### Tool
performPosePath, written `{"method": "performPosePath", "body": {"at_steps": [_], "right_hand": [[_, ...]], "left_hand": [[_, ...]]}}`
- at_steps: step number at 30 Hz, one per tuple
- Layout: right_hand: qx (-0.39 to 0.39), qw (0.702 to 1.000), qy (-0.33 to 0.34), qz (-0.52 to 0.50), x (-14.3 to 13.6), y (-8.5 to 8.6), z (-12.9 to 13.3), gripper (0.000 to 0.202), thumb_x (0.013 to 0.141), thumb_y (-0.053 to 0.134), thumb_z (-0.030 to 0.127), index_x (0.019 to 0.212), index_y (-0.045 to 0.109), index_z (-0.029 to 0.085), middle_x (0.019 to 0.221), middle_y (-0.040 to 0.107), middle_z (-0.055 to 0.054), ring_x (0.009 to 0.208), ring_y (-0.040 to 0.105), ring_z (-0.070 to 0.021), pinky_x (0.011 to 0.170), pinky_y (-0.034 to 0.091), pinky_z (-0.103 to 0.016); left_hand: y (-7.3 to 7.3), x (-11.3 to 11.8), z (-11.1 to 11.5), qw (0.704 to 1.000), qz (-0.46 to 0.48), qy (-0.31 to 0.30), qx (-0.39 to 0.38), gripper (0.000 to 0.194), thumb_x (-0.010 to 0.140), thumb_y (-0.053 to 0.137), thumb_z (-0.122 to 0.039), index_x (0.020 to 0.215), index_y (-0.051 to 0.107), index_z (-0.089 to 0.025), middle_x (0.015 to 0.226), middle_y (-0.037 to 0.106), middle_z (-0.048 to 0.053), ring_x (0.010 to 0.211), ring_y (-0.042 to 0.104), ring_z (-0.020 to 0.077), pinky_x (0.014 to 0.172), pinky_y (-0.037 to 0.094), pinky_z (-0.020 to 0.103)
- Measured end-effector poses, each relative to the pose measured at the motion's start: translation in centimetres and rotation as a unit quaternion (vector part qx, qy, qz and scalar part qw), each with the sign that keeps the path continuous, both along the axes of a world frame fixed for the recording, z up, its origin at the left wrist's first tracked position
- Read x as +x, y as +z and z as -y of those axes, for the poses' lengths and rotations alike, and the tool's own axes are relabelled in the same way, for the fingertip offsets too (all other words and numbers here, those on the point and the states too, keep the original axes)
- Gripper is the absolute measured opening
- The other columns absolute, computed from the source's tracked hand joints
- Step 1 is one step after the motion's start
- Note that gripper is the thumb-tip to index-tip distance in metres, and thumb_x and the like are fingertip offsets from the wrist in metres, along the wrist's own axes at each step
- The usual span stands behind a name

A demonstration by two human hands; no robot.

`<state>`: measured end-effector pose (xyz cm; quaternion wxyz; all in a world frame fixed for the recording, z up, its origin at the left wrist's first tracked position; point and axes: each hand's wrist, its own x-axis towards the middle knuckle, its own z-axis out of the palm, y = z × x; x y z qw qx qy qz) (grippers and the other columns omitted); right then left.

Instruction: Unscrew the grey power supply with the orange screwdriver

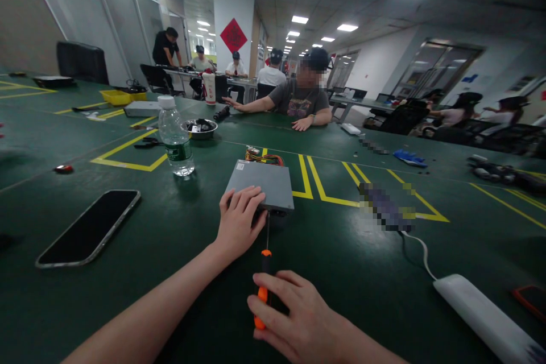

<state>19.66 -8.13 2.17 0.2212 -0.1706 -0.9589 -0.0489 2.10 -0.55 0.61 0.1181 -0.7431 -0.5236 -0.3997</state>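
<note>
A grey metal box (273, 182) with a bundle of coloured wires (267, 157) at its far side lies on the green table (205, 307). My left hand (241, 219) rests on the box's near left part, fingers over its top and thumb at the front edge. In my right hand (294, 313) is an orange and black screwdriver (266, 264), gripped by the handle between thumb and fingers. The screwdriver's shaft points away from me, and its tip meets the near face of the box; the exact contact spot is too small to tell.
Left of the box stand a water bottle (176, 139) and a metal bowl (200, 128); a phone (91, 227) lies nearer. A white power strip (482, 313) with a cable is at the right. Across the table sits a person (305, 96), hands on the tabletop.
</note>
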Motion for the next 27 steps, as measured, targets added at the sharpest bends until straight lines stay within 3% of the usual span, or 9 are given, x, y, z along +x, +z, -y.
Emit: {"method": "performPosePath", "body": {"at_steps": [5,10,12,16,20,25,27], "right_hand": [[0.010,0.998,0.023,-0.056,0.3,-0.7,-0.1,0.022,0.090,0.047,0.035,0.093,0.055,0.014,0.107,0.063,-0.012,0.081,0.063,-0.0143,0.076,0.049,-0.026],[-0.012,1.000,0.019,-0.007,-0.1,0.5,-0.1,0.028,0.091,0.044,0.033,0.112,0.051,0.016,0.112,0.061,-0.012,0.096,0.060,-0.0167,0.077,0.050,-0.027],[-0.012,1.000,0.024,-0.007,-0.2,0.5,-0.2,0.027,0.092,0.042,0.030,0.114,0.051,0.018,0.111,0.061,-0.011,0.093,0.061,-0.0170,0.076,0.050,-0.029],[0.013,0.997,0.042,-0.057,-0.1,-0.5,-0.3,0.017,0.089,0.047,0.023,0.099,0.056,0.014,0.109,0.062,-0.014,0.077,0.063,-0.0159,0.072,0.051,-0.030],[0.017,0.995,0.031,-0.092,-0.1,-0.8,-0.3,0.016,0.089,0.047,0.025,0.086,0.056,0.012,0.102,0.064,-0.014,0.078,0.063,-0.0157,0.074,0.051,-0.029],[0.001,0.999,0.023,-0.030,-0.3,0.5,-0.1,0.032,0.095,0.032,0.033,0.110,0.053,0.014,0.106,0.063,-0.013,0.093,0.061,-0.0170,0.077,0.050,-0.029],[-0.003,1.000,0.025,-0.018,-0.3,0.7,-0.1,0.031,0.095,0.033,0.032,0.113,0.052,0.016,0.108,0.062,-0.012,0.090,0.061,-0.0168,0.077,0.050,-0.030]], "left_hand": [[0.1,0.0,0.0,1.000,-0.001,0.000,-0.002,0.027,0.084,0.049,-0.027,0.111,0.051,-0.025,0.120,0.057,0.004,0.115,0.048,0.0213,0.101,0.023,0.045],[0.0,0.0,0.0,1.000,-0.004,0.002,-0.003,0.027,0.085,0.048,-0.028,0.111,0.051,-0.025,0.121,0.057,0.004,0.116,0.047,0.0212,0.101,0.022,0.044],[0.0,0.0,0.0,1.000,-0.004,0.004,-0.004,0.027,0.085,0.048,-0.028,0.111,0.050,-0.025,0.121,0.057,0.004,0.116,0.047,0.0209,0.101,0.022,0.044],[0.1,-0.1,0.1,1.000,-0.005,0.003,-0.008,0.026,0.085,0.048,-0.028,0.111,0.050,-0.025,0.121,0.057,0.004,0.117,0.046,0.0209,0.102,0.022,0.044],[0.1,0.0,0.1,1.000,-0.007,0.004,-0.009,0.026,0.085,0.047,-0.028,0.111,0.050,-0.025,0.121,0.057,0.004,0.117,0.046,0.0206,0.102,0.021,0.043],[0.0,0.0,0.1,1.000,-0.010,0.011,-0.010,0.026,0.085,0.048,-0.029,0.111,0.050,-0.025,0.121,0.057,0.003,0.116,0.047,0.0202,0.102,0.021,0.043],[0.0,0.0,0.1,1.000,-0.009,0.010,-0.010,0.026,0.085,0.048,-0.029,0.111,0.050,-0.025,0.121,0.057,0.003,0.116,0.047,0.0201,0.102,0.021,0.043]]}}
